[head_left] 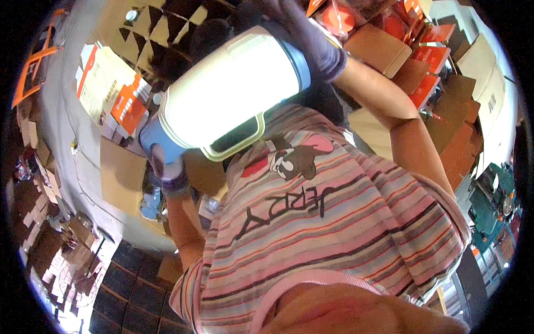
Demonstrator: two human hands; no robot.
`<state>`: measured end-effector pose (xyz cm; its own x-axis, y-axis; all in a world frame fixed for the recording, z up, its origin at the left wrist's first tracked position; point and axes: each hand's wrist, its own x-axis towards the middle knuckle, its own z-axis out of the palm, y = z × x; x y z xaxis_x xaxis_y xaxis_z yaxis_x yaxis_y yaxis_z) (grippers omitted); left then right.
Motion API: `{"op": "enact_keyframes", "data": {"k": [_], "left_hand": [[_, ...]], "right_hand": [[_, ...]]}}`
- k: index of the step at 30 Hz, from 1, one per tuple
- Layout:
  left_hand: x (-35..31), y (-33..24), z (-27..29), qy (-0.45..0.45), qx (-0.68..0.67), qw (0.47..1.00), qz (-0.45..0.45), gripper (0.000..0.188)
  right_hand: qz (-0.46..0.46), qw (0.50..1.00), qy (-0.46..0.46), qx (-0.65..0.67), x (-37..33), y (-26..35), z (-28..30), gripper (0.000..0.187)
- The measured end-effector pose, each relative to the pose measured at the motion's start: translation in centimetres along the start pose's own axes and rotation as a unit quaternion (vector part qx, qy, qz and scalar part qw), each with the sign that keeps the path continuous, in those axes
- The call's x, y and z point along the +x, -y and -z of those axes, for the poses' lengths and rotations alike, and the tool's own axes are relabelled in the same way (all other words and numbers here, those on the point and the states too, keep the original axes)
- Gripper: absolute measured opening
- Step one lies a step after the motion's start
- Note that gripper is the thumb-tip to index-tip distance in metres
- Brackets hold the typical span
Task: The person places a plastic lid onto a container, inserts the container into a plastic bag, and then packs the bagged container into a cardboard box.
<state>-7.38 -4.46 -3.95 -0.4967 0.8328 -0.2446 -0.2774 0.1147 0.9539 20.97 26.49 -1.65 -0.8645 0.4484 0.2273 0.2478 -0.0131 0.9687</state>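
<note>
- The white jug (233,78) was held aslant in front of the striped shirt (334,234), seemingly supported toward both ends so that its bulk could be steadied.
- Its left blue end (161,133) was grasped by the gloved left hand (168,170); most of the fingers were hidden underneath.
- The gloved right hand (303,33) was placed by the jug's right blue end; whether its fingers were clenched or only rested could not be told.
- The jug's handle (240,148) was left ungripped and turned toward the shirt.
- Left of the jug, a white-and-orange carton (111,89) was seen; beyond it, cardboard dividers (160,29).
- Right of the jug, an open brown box (379,44) and orange cartons (431,58) were crowded together.
- Whatever lay directly behind the jug was blocked from sight.
</note>
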Motion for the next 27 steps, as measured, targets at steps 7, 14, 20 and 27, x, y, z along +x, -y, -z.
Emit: {"op": "enact_keyframes", "data": {"k": [7,14,20,27], "left_hand": [[1.2,0.9,-0.2,0.073,0.162,0.972,-0.154,0.045],[2.0,-7.0,-7.0,-0.021,0.314,0.933,-0.175,0.051],[-0.2,-8.5,-8.6,-0.125,0.213,0.945,-0.212,0.074],[1.2,-8.2,-6.5,0.005,0.406,0.903,-0.142,0.054]], "right_hand": [[-0.057,0.644,-0.141,0.75,-2.7,-4.8,0.2,0.066],[-0.107,0.124,-0.362,0.918,-1.3,-2.1,1.1,0.109],[-0.092,0.154,-0.137,0.974,-5.7,-1.6,-1.6,0.074],[0.039,0.185,-0.126,0.974,-3.3,-7.7,-1.2,0.105]]}}
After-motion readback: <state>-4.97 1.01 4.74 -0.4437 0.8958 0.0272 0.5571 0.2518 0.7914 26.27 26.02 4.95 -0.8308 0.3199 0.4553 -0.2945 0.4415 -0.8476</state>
